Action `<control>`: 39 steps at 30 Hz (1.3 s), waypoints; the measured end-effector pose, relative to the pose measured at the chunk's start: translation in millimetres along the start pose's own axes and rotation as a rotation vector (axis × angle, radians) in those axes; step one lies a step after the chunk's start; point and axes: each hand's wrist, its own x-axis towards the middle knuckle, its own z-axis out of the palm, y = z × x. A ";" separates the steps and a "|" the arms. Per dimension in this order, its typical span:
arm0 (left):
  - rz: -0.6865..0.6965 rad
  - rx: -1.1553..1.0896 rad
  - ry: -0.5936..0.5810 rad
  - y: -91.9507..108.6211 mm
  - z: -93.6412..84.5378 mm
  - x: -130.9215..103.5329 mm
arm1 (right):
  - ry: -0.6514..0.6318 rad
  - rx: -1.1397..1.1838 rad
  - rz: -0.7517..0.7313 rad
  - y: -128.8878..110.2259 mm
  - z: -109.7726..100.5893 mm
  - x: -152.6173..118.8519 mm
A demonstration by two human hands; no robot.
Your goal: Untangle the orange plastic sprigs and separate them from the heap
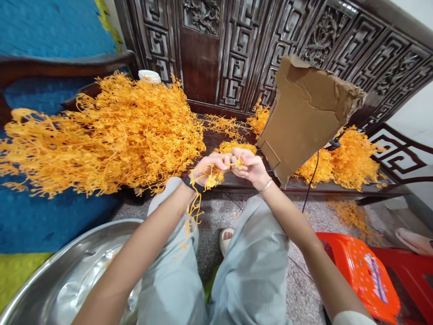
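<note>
My left hand (210,168), with a dark band at its wrist, is closed on a strand of orange plastic sprigs (194,212). The thin branching stems dangle below it toward my knee. Fingertip to fingertip with it, my right hand (248,166) wears a thin bracelet and pinches a small orange piece of the same sprigs. Just beyond both hands lies a low heap of orange sprigs (237,146) on the dark wooden bench (211,140). To the left rises a much larger orange pile (135,135).
A bent cardboard sheet (304,108) stands right of my hands, with more orange heaps (353,155) behind it and a black cable (311,180) hanging down. A metal basin (91,230) sits at lower left, a red plastic stool (361,271) at lower right. A white cup (149,76) stands behind the big pile.
</note>
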 end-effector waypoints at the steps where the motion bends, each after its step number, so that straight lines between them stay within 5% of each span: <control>1: 0.015 -0.006 -0.008 -0.6 -0.6 -0.1 | 0.001 0.004 0.001 0.2 0.0 -0.1; 9: 0.100 -0.151 -0.037 -11.4 2.0 6.3 | 0.012 0.070 -0.003 -2.8 -0.3 -4.9; 15: -0.066 -0.335 -0.294 -7.5 7.6 8.9 | 0.333 0.149 -0.266 -23.2 -3.3 -8.7; 21: -0.090 -0.356 0.017 -1.8 8.8 5.9 | 0.765 0.040 -0.169 -22.4 -45.1 -6.5; 26: -0.078 -0.359 0.139 -5.4 5.4 7.3 | 1.096 -0.374 0.073 -7.5 -80.6 -10.9; 33: -0.013 -0.352 0.198 -10.1 0.5 5.5 | 1.131 -0.522 0.321 -0.6 -108.1 -25.1; 39: -0.124 -0.379 0.288 -4.7 1.8 9.8 | 1.114 -0.567 0.416 2.9 -116.8 -32.4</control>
